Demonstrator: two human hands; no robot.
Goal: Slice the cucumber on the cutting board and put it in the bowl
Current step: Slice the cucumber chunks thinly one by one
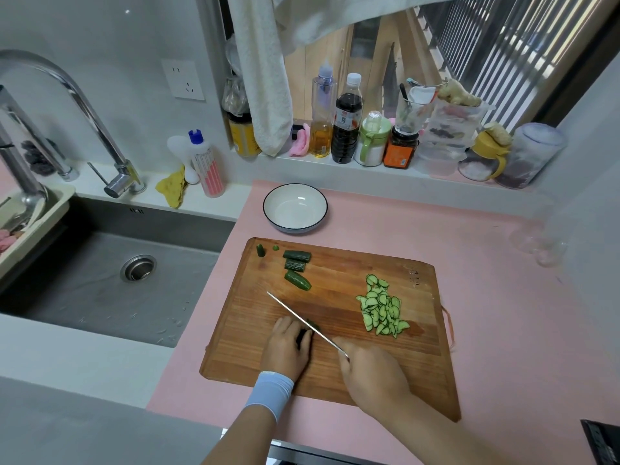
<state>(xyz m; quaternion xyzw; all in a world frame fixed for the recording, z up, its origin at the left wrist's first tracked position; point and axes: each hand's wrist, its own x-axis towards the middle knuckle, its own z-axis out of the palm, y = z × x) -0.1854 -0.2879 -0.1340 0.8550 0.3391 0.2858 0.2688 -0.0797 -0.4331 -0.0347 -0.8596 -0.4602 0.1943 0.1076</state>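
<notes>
place: home kitchen | evidence: steel sink; faucet; condiment bottles on sill; cutting board

The cutting board is laid on the surface, the bowl at its 12 o'clock, the sink at 9 o'clock. On the board, slices are heaped at 3 o'clock, chunks at 11 o'clock; at 6 o'clock a cucumber piece is gripped by the left hand, the knife by the right hand.

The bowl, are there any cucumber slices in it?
No, the bowl shows only its bare white inside; the slices lie piled on the cutting board.
</notes>
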